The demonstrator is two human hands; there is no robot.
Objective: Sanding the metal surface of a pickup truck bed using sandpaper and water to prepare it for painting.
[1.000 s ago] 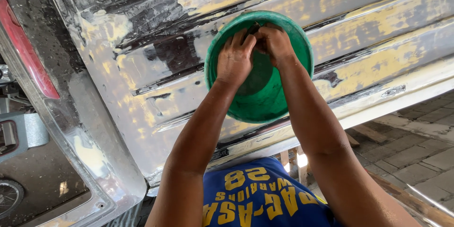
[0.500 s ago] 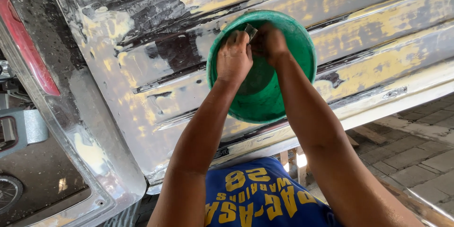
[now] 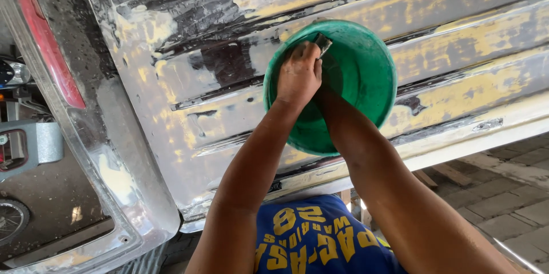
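Over the green bucket (image 3: 366,74), against the sanded vehicle panel (image 3: 189,114), the left hand (image 3: 298,75) closes on a small grey piece (image 3: 323,43); the right hand is hidden inside the bucket, so its grip cannot be told.

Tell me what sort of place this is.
Probably an open-air vehicle body repair yard. A sanded, wet vehicle panel with patches of yellow filler and a red tail lamp fills the view, both hands work in a green bucket, and paving stones lie below.
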